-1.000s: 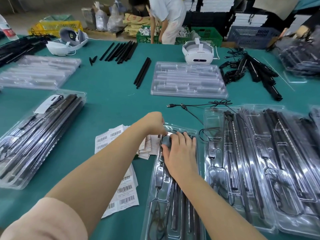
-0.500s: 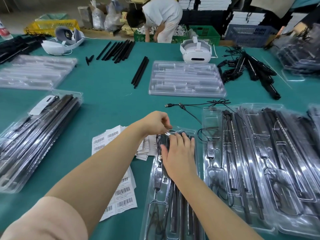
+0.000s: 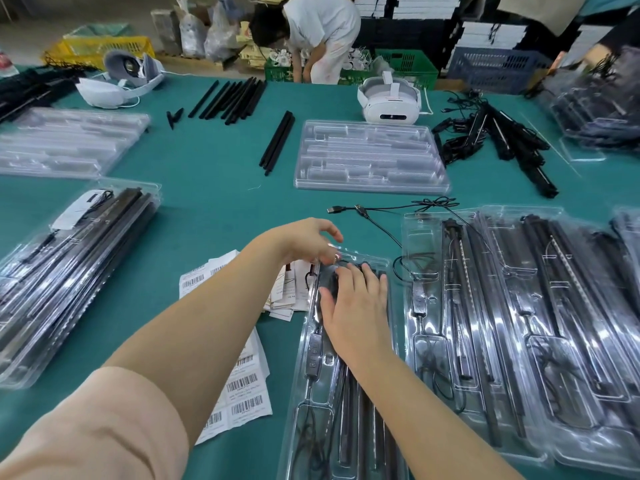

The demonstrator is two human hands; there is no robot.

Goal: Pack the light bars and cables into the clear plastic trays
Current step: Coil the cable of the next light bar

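The right hand presses flat on the tray, while the left hand pinches its far rim.

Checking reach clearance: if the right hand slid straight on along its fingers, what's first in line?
Likely the far rim of the clear plastic tray that the right hand presses on, then the thin black USB cable on the green table; depth unclear.

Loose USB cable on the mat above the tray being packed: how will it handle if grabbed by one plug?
The USB cable is thin and lies in loose curves and a tangle, so it is probably floppy and will trail. It looks light. Its far end runs toward the filled tray, so it may snag there.
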